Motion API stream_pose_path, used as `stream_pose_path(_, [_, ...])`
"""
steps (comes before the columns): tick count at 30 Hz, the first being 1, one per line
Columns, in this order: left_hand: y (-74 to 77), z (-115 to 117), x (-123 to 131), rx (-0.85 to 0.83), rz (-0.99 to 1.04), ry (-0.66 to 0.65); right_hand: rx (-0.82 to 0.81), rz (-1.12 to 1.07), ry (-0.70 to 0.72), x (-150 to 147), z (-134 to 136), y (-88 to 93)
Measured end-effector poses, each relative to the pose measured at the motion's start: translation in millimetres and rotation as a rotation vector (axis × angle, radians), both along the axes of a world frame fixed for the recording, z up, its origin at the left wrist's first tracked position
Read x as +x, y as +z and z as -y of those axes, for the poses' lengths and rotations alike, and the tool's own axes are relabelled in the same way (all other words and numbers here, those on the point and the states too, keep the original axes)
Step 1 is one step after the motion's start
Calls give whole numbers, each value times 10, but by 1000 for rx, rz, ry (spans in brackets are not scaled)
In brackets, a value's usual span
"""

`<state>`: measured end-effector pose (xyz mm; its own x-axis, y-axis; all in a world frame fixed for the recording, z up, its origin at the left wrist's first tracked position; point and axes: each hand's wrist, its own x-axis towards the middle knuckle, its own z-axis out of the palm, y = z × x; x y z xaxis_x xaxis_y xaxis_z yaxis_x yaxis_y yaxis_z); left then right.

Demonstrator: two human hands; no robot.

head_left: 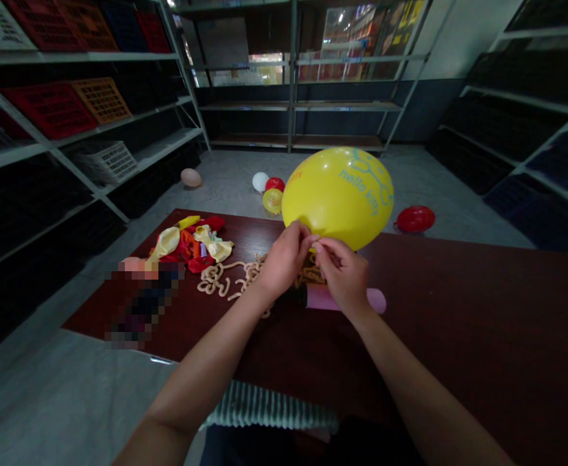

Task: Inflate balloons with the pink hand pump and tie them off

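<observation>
A blown-up yellow balloon (335, 197) with "hello kitty" printed on it rises above the table in front of me. My left hand (288, 254) and my right hand (341, 270) meet at its neck, fingertips pinched together; the neck itself is mostly hidden by the fingers. Below my right hand lies a pink cylinder with a dark end, perhaps a balloon pump (323, 298). Tan curly strings (215, 278) are scattered under and left of my hands. Farther left is a heap of flat balloons (187, 243) in red, yellow, cream and orange.
The dark red table (458, 310) extends to the right. On the floor beyond it lie a red balloon (415, 219), a pale pink balloon (191, 177) and several small ones. Metal shelves (291, 107) with crates (51, 110) line the walls. A blurred patch (143, 307) covers something at the table's left.
</observation>
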<state>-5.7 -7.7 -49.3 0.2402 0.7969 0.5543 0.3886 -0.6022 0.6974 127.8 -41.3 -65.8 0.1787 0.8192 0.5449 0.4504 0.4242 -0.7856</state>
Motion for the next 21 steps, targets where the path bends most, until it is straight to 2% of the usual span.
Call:
stream_pose_path(4, [72,36,-19,40,172,-61,-213,-441,245,-59,-5,93])
stream_pose_path(8, [112,64,-41,87,160,-166,-291,-722,372,-35,-30,144])
stream_pose_path(12, [95,41,-43,138,105,-168,-291,-773,410,2,-52,155])
stream_pose_path(16, [90,16,-31,214,158,-134,-270,-773,444,5,-52,156])
stream_pose_path(21, [85,26,-27,263,181,-56,-228,-667,409,-22,-35,127])
